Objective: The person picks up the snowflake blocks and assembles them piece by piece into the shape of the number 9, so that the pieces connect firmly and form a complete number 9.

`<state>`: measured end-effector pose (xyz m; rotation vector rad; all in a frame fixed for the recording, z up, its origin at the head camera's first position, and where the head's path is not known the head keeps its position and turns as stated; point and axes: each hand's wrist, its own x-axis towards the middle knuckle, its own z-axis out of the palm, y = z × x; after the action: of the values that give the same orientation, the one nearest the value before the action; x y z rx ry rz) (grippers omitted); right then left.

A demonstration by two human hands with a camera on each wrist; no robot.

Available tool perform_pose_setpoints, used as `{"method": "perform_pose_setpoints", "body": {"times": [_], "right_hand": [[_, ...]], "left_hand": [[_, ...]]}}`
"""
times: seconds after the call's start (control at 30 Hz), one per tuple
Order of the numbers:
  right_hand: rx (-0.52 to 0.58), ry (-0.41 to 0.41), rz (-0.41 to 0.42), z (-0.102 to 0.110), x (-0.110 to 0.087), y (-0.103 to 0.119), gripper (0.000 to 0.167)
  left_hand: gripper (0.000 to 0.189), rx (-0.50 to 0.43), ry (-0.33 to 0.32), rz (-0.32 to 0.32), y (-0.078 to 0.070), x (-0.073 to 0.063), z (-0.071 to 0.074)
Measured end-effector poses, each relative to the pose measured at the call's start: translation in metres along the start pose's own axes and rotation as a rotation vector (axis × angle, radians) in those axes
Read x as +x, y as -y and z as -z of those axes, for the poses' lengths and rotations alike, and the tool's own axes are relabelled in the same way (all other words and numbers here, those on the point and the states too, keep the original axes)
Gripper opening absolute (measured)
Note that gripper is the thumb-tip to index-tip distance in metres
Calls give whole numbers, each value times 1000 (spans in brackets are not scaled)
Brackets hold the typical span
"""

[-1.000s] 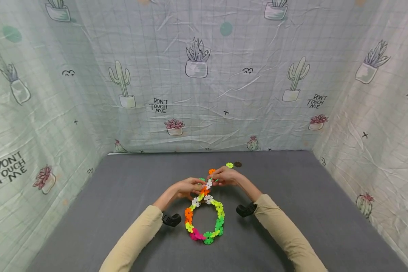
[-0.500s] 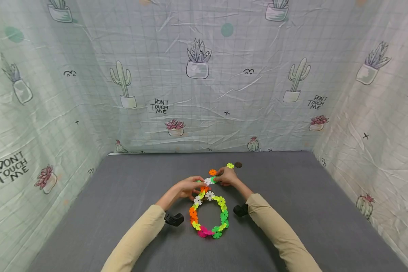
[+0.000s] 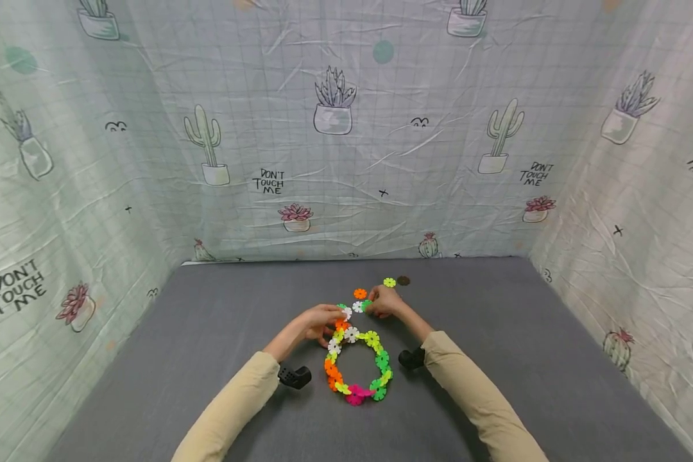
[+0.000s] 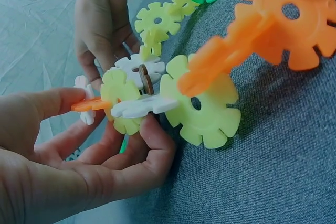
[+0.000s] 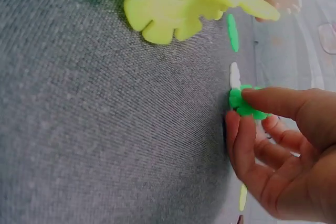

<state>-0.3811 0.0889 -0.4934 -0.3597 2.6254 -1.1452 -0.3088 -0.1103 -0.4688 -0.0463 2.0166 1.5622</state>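
A closed ring of linked snowflake-shaped plastic discs [image 3: 372,338], in orange, yellow, white, green and pink, lies before both hands. From its far side a short tail leads to my left hand [image 3: 317,321]. Seen in the left wrist view, thumb and fingers grip that tail around an orange disc [image 4: 89,105] and a white disc [image 4: 84,100] at its end. A brown disc [image 4: 145,80] joins two white ones at the tail's base. My right hand [image 3: 384,300] pinches a green disc [image 5: 247,102] close over the table; a loose white disc [image 3: 359,307] lies beside it.
Past the hands, loose orange [image 3: 360,293], yellow [image 3: 389,282] and dark brown [image 3: 403,280] discs lie on the grey table [image 3: 468,398]. Another green disc [image 3: 342,307] shows behind the left fingers. A printed curtain [image 3: 346,212] encloses the back and sides.
My right hand has drawn back from the chain's tail and now pinches the green disc. The left hand has shifted slightly left with the tail, while the ring's near side has swung right.
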Motion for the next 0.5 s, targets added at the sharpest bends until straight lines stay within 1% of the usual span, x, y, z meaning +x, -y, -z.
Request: {"method": "perform_pose_setpoints", "body": {"times": [0.1, 0.13, 0.2, 0.27, 0.33, 0.4, 0.43, 0.5], "right_hand": [[116, 46, 89, 6, -9, 3, 20], [119, 61, 67, 12, -24, 20, 19], [153, 100, 152, 18, -37, 28, 19], [161, 137, 222, 23, -48, 36, 20], [160, 166, 275, 28, -59, 44, 22], [179, 185, 320, 29, -63, 48, 22], [186, 189, 355, 29, -62, 45, 21], [203, 185, 388, 26, -59, 42, 19]], "left_hand": [[38, 16, -10, -12, -1, 0, -2], [37, 19, -14, -17, -2, -1, -3], [34, 26, -20, -24, -3, -2, -4], [32, 14, -24, -17, -4, -2, -5], [30, 5, -27, -11, -4, -2, -5], [29, 8, -29, -11, -4, -2, -5], [30, 7, -31, -11, -4, -2, -5], [32, 6, -30, -12, -3, -2, -4]]}}
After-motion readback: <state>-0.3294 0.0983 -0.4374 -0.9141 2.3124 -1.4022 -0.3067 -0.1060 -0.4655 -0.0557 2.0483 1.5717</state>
